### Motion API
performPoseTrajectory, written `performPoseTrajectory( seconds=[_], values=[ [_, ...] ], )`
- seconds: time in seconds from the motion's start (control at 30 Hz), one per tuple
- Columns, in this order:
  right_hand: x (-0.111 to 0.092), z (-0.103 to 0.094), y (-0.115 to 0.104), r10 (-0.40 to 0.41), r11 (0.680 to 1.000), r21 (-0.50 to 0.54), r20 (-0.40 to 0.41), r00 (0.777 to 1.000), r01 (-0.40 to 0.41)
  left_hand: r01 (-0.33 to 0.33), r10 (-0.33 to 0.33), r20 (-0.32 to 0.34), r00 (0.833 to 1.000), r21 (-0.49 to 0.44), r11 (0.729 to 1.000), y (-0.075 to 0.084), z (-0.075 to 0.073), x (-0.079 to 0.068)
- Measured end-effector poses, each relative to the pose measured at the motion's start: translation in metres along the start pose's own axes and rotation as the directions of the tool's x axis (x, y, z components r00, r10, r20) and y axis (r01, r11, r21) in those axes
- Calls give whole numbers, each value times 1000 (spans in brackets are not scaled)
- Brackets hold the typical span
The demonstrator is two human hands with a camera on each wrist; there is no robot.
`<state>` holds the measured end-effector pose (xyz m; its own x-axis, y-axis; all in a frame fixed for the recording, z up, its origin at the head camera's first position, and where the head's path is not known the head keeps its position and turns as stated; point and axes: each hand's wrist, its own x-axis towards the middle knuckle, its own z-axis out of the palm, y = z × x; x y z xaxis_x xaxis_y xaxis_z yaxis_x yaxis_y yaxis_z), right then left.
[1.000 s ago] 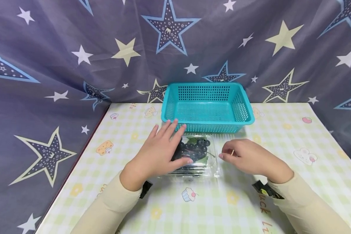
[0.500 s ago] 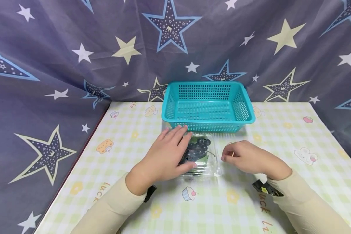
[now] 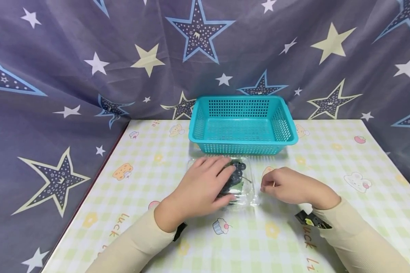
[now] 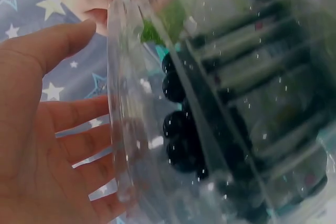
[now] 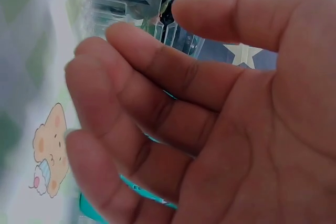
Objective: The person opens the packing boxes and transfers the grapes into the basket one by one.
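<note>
A clear plastic clamshell box sits on the table in the head view, with dark grapes and green leaf inside. My left hand lies over the box's left part, fingers extended, and hides some of the grapes. In the left wrist view, the fingers reach to the ribbed box; exact contact is hard to tell. To the right of the box is my right hand, its fingers loosely bent. The right wrist view shows its palm with nothing in it.
Behind the box stands a turquoise perforated basket, close to its far edge. A checked cloth with printed cartoons covers the table. A dark star-patterned curtain hangs along the back and left side.
My left hand has slid right and nearer to me over the box, its fingertips drawing back from the basket's front. My right hand has shifted very slightly right and nearer.
</note>
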<state>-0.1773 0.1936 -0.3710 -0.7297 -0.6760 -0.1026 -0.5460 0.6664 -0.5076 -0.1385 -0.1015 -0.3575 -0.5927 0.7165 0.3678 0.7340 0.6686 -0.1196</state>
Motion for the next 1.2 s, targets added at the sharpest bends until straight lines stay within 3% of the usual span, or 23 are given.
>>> performPoseTrajectory(
  seconds=[0.23,0.67,1.03,1.2],
  values=[
    [-1,1,0,-6,1000,-5,61,998,7,-37,37,20,999,24,999,11,6,3],
    [-3,0,-5,-22,1000,21,136,990,20,-97,98,-16,995,64,993,20,12,4],
    [-2,2,-1,-75,995,85,165,983,61,-104,100,43,994,96,990,25,15,4],
    [-1,7,1,-99,989,125,186,978,76,-113,110,30,993,109,988,26,18,4]
  ],
)
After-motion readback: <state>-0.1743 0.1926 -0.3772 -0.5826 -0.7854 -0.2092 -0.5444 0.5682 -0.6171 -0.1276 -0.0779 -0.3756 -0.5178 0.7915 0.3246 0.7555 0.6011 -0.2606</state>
